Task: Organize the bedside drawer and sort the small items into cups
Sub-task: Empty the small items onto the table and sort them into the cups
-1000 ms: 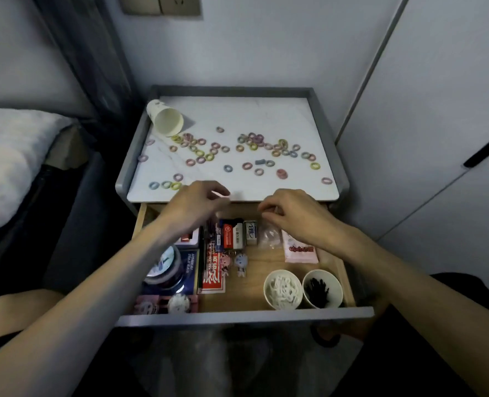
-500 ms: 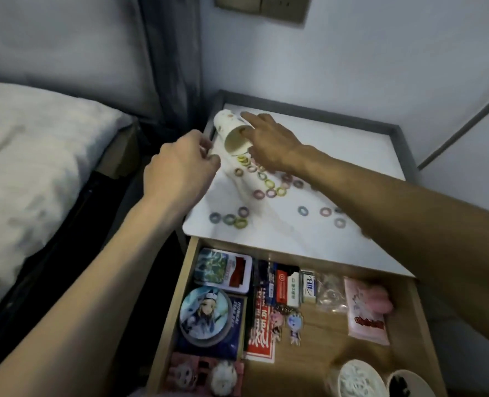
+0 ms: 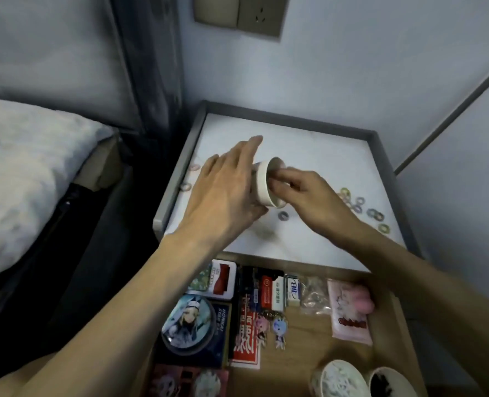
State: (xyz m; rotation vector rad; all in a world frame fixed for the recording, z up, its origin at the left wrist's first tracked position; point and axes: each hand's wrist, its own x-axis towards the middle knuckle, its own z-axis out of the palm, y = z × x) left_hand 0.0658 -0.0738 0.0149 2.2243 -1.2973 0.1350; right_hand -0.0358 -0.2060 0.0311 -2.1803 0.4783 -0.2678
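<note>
cup (image 3: 262, 184) lifted | left hand (image 3: 226, 193) fingers wrap it | right hand (image 3: 309, 199) fingers curled at rim

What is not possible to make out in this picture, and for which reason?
Head view:
1. Inside of the paper cup: the right hand covers its mouth.
2. Anything pinched by the right hand: blurred, too small.
3. The white-filled cup and the dark-filled cup: cut by the bottom edge.

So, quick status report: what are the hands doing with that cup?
Left hand holds the paper cup on its side. Right hand bunched at its mouth; what it pinches, unclear. Colored rings scattered on nightstand top, nothing blocking.
</note>
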